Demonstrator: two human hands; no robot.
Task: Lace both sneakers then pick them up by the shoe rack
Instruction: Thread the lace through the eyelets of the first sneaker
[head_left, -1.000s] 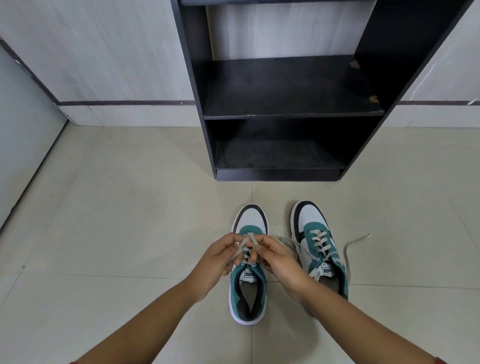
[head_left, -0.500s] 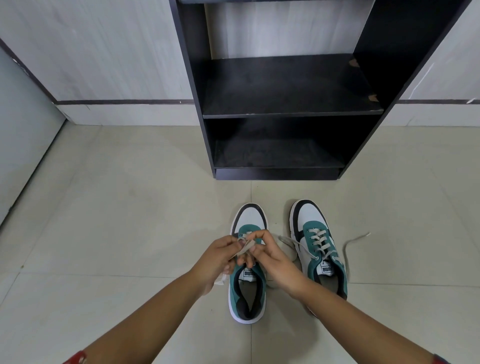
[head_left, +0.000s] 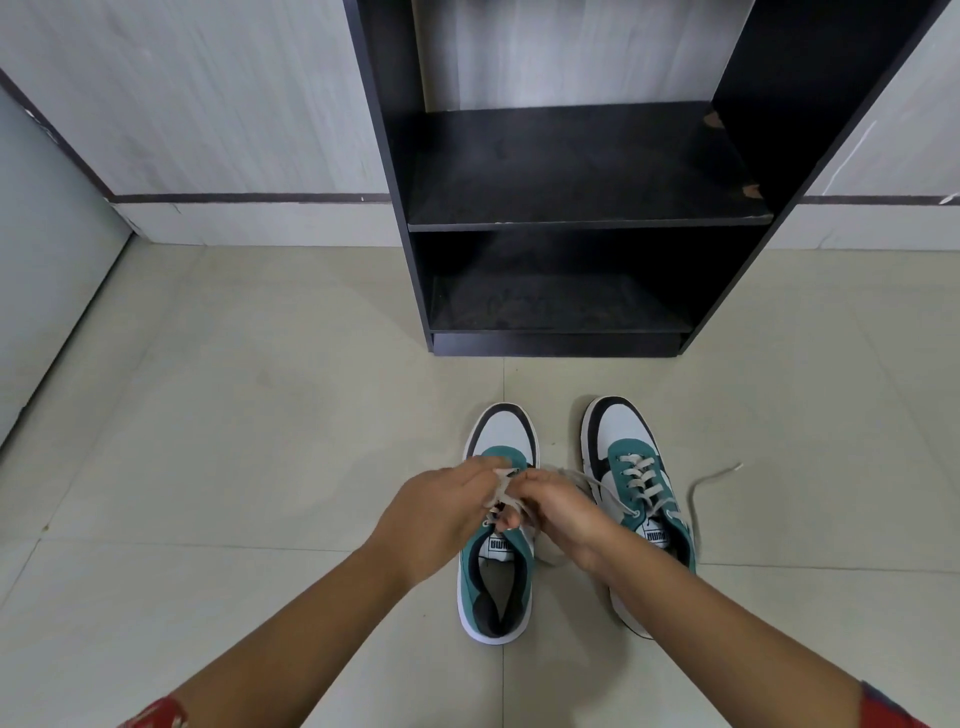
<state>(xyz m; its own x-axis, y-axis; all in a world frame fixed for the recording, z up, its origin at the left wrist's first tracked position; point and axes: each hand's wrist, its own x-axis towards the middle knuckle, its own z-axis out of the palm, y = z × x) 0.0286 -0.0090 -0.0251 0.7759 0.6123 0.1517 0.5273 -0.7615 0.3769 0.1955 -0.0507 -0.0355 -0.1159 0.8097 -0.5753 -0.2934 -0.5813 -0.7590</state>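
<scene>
Both hands, left (head_left: 436, 514) and right (head_left: 558, 512), pinch the lace (head_left: 501, 491) above the left sneaker (head_left: 496, 577), just before the rack (head_left: 561, 171). Uneven pulling could slip the knot; the right sneaker (head_left: 639, 499), beside it, trails loose ends.

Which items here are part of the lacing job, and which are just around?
In the job: left sneaker, its lace held by left hand and right hand; right sneaker with loose lace end; shoe rack.

Just around: tiled floor, wall.
</scene>
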